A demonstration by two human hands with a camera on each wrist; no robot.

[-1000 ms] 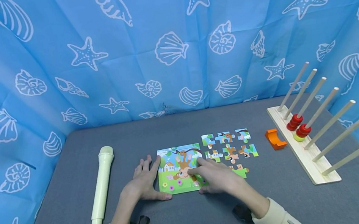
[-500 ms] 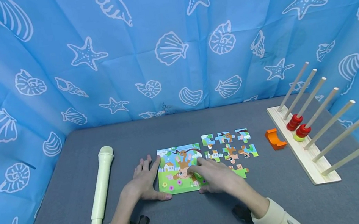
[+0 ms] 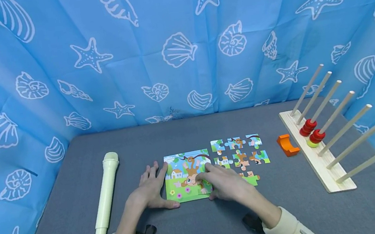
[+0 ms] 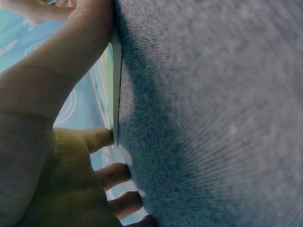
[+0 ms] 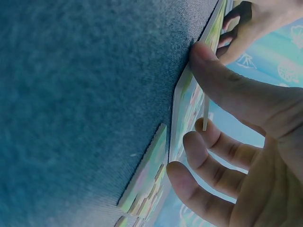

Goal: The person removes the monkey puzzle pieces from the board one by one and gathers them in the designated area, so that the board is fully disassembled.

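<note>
A jigsaw puzzle board (image 3: 180,196) with a monkey, a house and flowers lies on the grey table. My left hand (image 3: 149,190) touches its left side with fingers spread, the thumb near the lower left corner. Over its lower right part is my right hand (image 3: 227,183). In the right wrist view, that hand pinches a thin puzzle piece (image 5: 206,113), seen edge-on above the board. From the head view the piece is mostly hidden by the fingers. In the left wrist view the board's edge (image 4: 116,90) runs between thumb and fingers.
Loose puzzle pieces (image 3: 240,159) lie in rows just right of the board. Further right are an orange curved block (image 3: 288,145) and a wooden peg rack (image 3: 317,158) with red and yellow-green beads. A pale green toy microphone (image 3: 106,196) lies at left.
At the board's lower right, the green piece under my right hand has shifted slightly, and the board's right side sits a touch differently. My left hand stays in place.
</note>
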